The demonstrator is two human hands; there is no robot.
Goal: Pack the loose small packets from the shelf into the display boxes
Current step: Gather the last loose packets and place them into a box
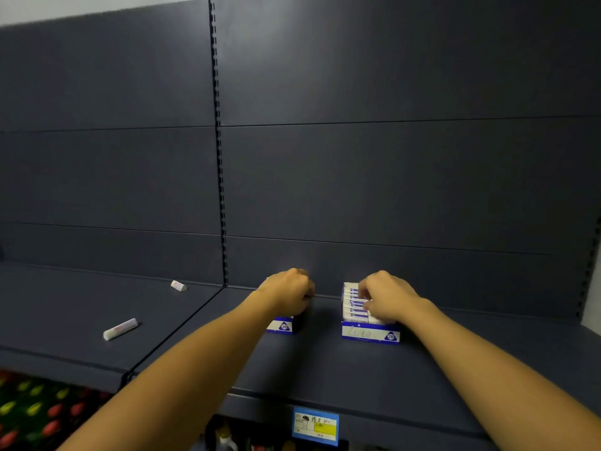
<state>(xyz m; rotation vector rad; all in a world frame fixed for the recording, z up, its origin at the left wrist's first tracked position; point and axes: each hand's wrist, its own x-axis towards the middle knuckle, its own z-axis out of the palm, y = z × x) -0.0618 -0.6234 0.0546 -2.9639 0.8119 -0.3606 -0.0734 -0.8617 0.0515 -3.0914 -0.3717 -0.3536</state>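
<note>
We see the right hand point(387, 297) curled onto packets point(354, 304) in the right display box point(370, 333); the left hand point(287, 292), fingers curled, covers the left display box point(283, 326), its hold unclear.

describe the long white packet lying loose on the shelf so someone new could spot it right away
Start at the dark shelf and look left of the upright slotted post. The long white packet lies near the front edge, well apart from both display boxes. Unlike the short white packet farther back, it is stick-shaped.
</note>
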